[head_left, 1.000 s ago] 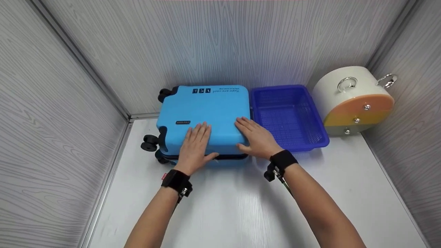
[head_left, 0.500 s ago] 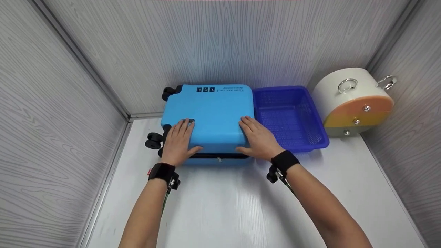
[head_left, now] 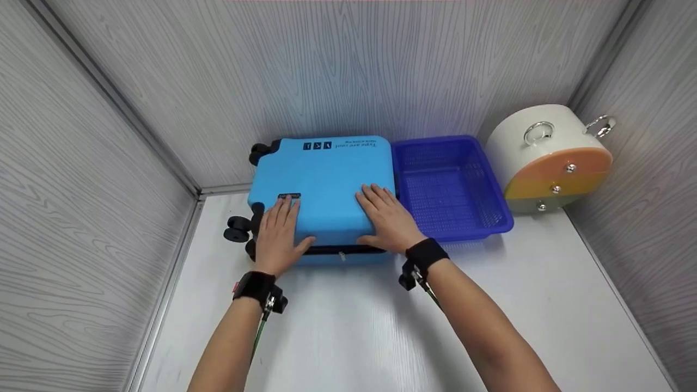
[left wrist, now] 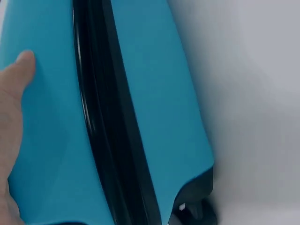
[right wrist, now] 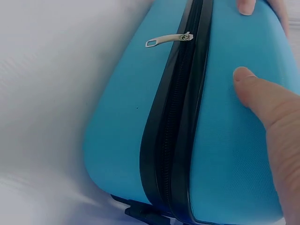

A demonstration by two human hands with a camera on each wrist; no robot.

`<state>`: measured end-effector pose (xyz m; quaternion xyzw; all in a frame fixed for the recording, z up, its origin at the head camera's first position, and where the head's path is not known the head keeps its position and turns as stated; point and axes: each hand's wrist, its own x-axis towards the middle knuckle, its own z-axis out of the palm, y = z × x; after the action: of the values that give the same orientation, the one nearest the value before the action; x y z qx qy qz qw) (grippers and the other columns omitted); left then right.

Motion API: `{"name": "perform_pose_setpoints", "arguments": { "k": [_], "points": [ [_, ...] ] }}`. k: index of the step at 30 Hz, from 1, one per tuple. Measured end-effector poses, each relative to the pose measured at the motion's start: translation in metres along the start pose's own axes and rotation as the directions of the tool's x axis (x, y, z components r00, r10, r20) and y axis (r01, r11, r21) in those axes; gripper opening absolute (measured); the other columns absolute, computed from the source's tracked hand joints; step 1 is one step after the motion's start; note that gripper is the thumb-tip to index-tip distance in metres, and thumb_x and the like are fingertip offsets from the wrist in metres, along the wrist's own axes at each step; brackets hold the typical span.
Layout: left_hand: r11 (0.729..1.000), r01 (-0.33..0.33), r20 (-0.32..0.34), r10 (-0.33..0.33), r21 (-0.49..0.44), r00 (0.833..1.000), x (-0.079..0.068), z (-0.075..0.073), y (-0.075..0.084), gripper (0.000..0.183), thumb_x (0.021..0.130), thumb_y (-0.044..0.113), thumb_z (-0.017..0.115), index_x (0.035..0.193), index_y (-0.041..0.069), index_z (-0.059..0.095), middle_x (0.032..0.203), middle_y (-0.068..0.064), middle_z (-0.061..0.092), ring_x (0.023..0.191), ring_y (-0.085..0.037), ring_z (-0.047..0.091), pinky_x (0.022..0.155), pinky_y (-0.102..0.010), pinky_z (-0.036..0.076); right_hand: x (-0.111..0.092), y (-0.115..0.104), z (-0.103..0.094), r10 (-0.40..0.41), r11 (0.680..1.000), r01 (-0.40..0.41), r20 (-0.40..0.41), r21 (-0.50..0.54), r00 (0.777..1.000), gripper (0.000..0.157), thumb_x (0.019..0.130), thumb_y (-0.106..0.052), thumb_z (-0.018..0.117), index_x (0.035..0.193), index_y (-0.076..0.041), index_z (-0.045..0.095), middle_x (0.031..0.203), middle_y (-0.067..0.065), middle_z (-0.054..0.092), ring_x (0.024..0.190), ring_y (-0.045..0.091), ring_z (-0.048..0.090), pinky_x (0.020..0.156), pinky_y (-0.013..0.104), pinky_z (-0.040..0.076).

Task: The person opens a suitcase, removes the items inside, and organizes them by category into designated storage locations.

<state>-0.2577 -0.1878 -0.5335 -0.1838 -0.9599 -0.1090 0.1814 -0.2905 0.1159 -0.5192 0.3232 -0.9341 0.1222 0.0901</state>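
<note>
A light blue hard-shell suitcase (head_left: 337,169) lies flat on the white table, its black wheels (head_left: 237,228) at the left end. My left hand (head_left: 277,237) rests on its near left part, straight fingers over the top and thumb along the front side. On the near right part rests my right hand (head_left: 391,220), fingers also straight, thumb down on the front side. A black zipper band (right wrist: 176,112) runs along that side, and the right wrist view shows its metal zipper pull (right wrist: 164,40). The left wrist view shows my left thumb against the blue shell.
Right beside the suitcase stands a dark blue plastic basket (head_left: 503,223) with mesh walls. Farther right is a white rounded box (head_left: 523,136) with a striped orange, yellow and green front and metal rings. Grey wood-grain walls enclose the back and both sides.
My left hand has moved left along the suitcase toward the wheel end. The suitcase has slid slightly right, up to the basket. My right hand has shifted slightly left on the shell.
</note>
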Motion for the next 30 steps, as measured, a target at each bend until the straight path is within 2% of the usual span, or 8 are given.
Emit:
{"name": "perform_pose_setpoints", "arguments": {
  "k": [6, 10, 12, 16, 18, 19, 23, 30],
  "points": [
    [0.990, -0.029, -0.219, -0.002, -0.136, 0.976, -0.034, 0.024, 0.043, 0.033, 0.094, 0.023, 0.074, 0.121, 0.006, 0.066, 0.126, -0.011, 0.061, 0.118, -0.030, 0.055, 0.103, -0.044, 0.044, 0.000, -0.004, 0.003, -0.011, 1.000, 0.011, -0.017, 0.001, 1.000, 0.108, 0.085, -0.057, 0.078, 0.164, -0.008, 0.023, 0.168, 0.014, 0.021, 0.156, 0.031, 0.013, 0.125, 0.042, 0.005],
    [0.911, 0.180, 0.089, -0.158, -0.372, 0.983, -0.047, 0.037, 0.071, 0.021, 0.099, 0.033, 0.069, 0.109, 0.014, 0.071, 0.105, -0.001, 0.069, 0.093, -0.019, 0.065, 0.079, -0.038, 0.054, 0.000, -0.002, 0.003, -0.014, 1.000, 0.014, -0.035, -0.001, 0.999, 0.107, 0.085, -0.057, 0.078, 0.163, -0.008, 0.024, 0.168, 0.014, 0.022, 0.156, 0.031, 0.014, 0.125, 0.042, 0.005],
    [0.764, 0.402, 0.310, -0.274, -0.505, 0.910, -0.046, 0.041, 0.081, 0.034, 0.100, 0.040, 0.066, 0.118, 0.011, 0.069, 0.110, -0.004, 0.070, 0.094, -0.020, 0.066, 0.078, -0.039, 0.054, 0.000, -0.001, 0.003, -0.009, 1.000, 0.008, -0.046, -0.010, 0.999, 0.107, 0.085, -0.057, 0.079, 0.163, -0.009, 0.025, 0.168, 0.014, 0.023, 0.156, 0.031, 0.014, 0.125, 0.042, 0.006],
    [0.295, 0.683, 0.580, -0.368, -0.668, 0.727, -0.036, 0.048, 0.093, 0.057, 0.101, 0.042, 0.065, 0.134, -0.004, 0.058, 0.128, -0.021, 0.063, 0.112, -0.038, 0.063, 0.096, -0.051, 0.052, 0.000, 0.002, 0.004, -0.006, 1.000, 0.005, -0.047, -0.016, 0.999, 0.106, 0.086, -0.057, 0.078, 0.163, -0.009, 0.024, 0.168, 0.014, 0.022, 0.156, 0.030, 0.014, 0.125, 0.042, 0.005],
    [0.118, 0.711, 0.635, -0.366, -0.694, 0.681, -0.032, 0.052, 0.097, 0.058, 0.101, 0.039, 0.066, 0.134, -0.008, 0.057, 0.132, -0.026, 0.060, 0.118, -0.044, 0.060, 0.101, -0.054, 0.049, -0.001, 0.002, 0.003, -0.010, 1.000, 0.009, -0.045, -0.006, 0.999, 0.105, 0.086, -0.057, 0.078, 0.163, -0.008, 0.024, 0.168, 0.014, 0.022, 0.156, 0.031, 0.014, 0.125, 0.042, 0.005],
    [0.067, 0.712, 0.646, -0.369, -0.699, 0.669, -0.031, 0.053, 0.098, 0.056, 0.101, 0.038, 0.066, 0.131, -0.008, 0.059, 0.132, -0.026, 0.059, 0.119, -0.045, 0.060, 0.102, -0.055, 0.049, -0.001, 0.002, 0.004, -0.013, 1.000, 0.013, -0.043, 0.000, 0.999, 0.105, 0.087, -0.057, 0.077, 0.163, -0.008, 0.024, 0.168, 0.014, 0.022, 0.156, 0.031, 0.014, 0.125, 0.042, 0.005],
    [0.060, 0.680, 0.607, -0.399, -0.731, 0.687, -0.032, 0.060, 0.101, 0.038, 0.103, 0.032, 0.065, 0.115, -0.003, 0.069, 0.122, -0.026, 0.065, 0.112, -0.044, 0.064, 0.096, -0.054, 0.052, 0.000, 0.000, 0.003, -0.019, 1.000, 0.019, -0.046, 0.006, 0.999, 0.105, 0.087, -0.057, 0.077, 0.163, -0.008, 0.025, 0.168, 0.014, 0.022, 0.155, 0.032, 0.015, 0.125, 0.042, 0.006],
    [0.240, 0.599, 0.460, -0.449, -0.764, 0.766, -0.039, 0.063, 0.095, 0.030, 0.106, 0.024, 0.061, 0.118, -0.001, 0.072, 0.103, -0.021, 0.070, 0.095, -0.037, 0.069, 0.078, -0.040, 0.058, 0.000, -0.001, 0.002, 0.011, 1.000, -0.011, -0.029, -0.005, 1.000, 0.106, 0.086, -0.058, 0.077, 0.163, -0.010, 0.024, 0.168, 0.012, 0.021, 0.156, 0.029, 0.013, 0.125, 0.041, 0.004]
  ]
}}
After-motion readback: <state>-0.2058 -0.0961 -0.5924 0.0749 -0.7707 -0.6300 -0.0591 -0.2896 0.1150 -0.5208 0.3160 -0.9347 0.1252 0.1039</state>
